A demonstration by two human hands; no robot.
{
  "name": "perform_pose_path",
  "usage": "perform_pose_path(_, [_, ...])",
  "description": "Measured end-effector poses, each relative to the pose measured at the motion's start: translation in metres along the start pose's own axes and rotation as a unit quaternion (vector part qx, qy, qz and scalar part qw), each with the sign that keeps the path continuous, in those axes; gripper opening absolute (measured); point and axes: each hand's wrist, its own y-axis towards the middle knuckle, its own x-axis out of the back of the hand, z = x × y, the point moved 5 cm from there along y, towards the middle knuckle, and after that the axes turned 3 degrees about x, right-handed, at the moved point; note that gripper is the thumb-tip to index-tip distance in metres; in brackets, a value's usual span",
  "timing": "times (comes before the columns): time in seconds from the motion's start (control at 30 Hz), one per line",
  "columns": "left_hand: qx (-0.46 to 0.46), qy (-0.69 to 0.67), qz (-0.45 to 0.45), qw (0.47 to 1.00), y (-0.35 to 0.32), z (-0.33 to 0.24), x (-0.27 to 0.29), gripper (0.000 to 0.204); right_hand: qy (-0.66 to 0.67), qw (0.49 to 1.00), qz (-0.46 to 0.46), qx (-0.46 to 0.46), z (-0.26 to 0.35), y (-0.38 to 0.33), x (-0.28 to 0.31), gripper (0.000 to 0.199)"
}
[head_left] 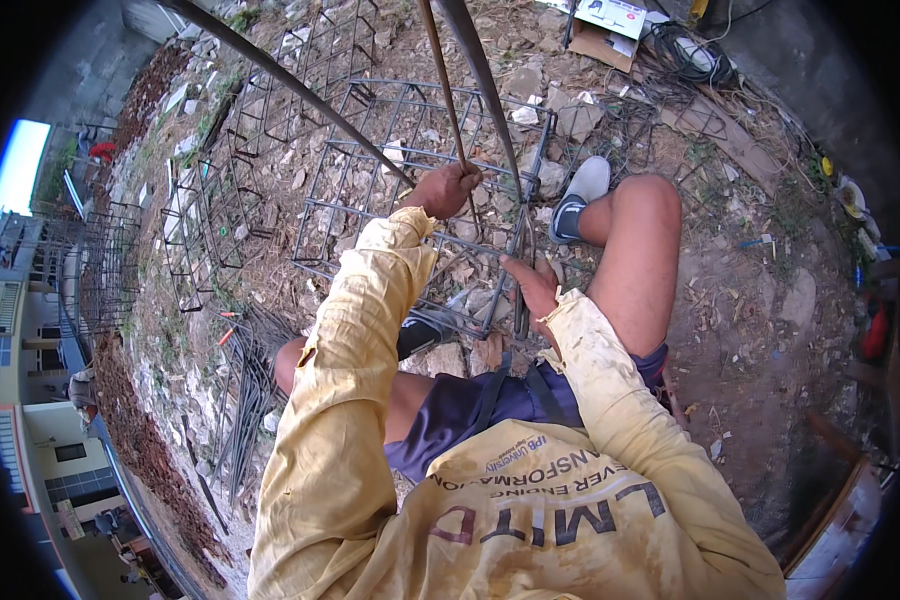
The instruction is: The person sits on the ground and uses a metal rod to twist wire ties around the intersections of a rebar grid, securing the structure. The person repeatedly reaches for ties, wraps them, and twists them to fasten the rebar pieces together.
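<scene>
Over a rebar cage (410,190) lying on rubble-strewn ground, a seated person in a stained yellow shirt works. Left hand (448,188), above the cage's middle, is closed in a fist around a thin steel rod (448,90) rising away from the cage. Right hand (532,285), at the cage's near edge, curls its fingers around a cage bar. Such rod looks stiff, heavy and rough; it is probably best gripped low, close to the cage.

The rebar cage (410,190) lies on the rubble ground ahead of the seated person, between the knees. More cages (210,200) lie to its left, a cardboard box (605,30) and coiled cable (695,55) beyond it on the right, loose steel pieces (245,400) at lower left.
</scene>
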Motion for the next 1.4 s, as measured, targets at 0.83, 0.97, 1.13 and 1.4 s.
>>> perform_pose_path(0.83, [-0.046, 0.002, -0.018, 0.999, 0.011, -0.039, -0.025, 0.019, -0.015, 1.0, 0.019, 0.017, 0.038, -0.02, -0.002, 0.053])
perform_pose_path(0.97, [0.001, -0.041, 0.011, 0.999, 0.007, -0.041, -0.016, 0.022, -0.023, 0.998, 0.033, 0.053, 0.051, -0.023, 0.002, 0.055])
perform_pose_path(1.13, [-0.037, -0.025, 0.03, 0.999, 0.003, -0.046, -0.017, 0.023, -0.105, 0.945, 0.11, 0.291, 0.093, -0.044, 0.001, 0.04])
perform_pose_path(1.4, [-0.161, 0.007, 0.005, 0.987, 0.012, -0.031, -0.042, 0.04, -0.24, 0.833, -0.051, 0.496, 0.173, -0.072, -0.038, 0.065])
